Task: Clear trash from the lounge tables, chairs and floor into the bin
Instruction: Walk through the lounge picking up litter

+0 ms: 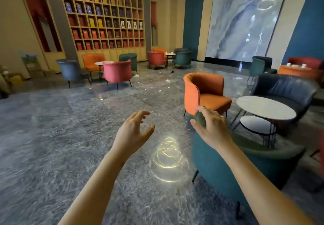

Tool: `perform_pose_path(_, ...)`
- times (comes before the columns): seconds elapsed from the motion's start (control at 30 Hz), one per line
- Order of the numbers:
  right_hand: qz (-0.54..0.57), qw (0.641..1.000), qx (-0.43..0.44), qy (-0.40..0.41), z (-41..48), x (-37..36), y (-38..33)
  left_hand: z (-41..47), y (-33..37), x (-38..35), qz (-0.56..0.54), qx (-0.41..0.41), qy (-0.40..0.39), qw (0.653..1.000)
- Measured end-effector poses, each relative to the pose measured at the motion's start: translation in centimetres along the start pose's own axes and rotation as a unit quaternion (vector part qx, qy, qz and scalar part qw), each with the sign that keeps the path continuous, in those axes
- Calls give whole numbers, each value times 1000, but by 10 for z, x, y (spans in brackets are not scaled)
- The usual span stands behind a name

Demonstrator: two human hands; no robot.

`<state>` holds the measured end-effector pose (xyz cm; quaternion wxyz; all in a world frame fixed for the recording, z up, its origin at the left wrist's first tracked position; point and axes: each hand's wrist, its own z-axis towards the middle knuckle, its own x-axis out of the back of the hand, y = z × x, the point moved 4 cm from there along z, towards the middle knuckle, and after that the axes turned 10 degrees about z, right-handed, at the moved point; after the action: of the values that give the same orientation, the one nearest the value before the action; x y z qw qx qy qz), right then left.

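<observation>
Left hand (135, 131) hangs open over the floor (52, 137), fingers loosely spread, holding nothing. Right hand (210, 126) grips the back rim of the near teal chair (219, 168). White paper scraps (167, 80) lie on the far floor. Wall shelf (112, 49) compartments hold red, purple and yellow boxes (85, 34).

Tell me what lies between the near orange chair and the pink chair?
Only glossy floor with a few small white scraps, as the head view shows.
</observation>
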<state>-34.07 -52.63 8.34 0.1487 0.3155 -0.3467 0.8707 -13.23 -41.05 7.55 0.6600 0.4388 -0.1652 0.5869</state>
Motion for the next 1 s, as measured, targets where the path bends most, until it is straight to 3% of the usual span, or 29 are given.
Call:
perform_pose_path(0.27,30,999,22,-4,141,-112,-8,124,-125,-4,23,32,5,999)
perform_pose_path(0.5,72,997,31,-9,272,-230,21,234,-236,-56,50,57,7,997)
perform_pose_path(0.87,107,992,68,-26,555,-400,87,484,-417,-122,101,98,21,990)
perform_pose_path(1.0,107,988,88,-69,639,-481,89,547,-490,-142,116,132,29,984)
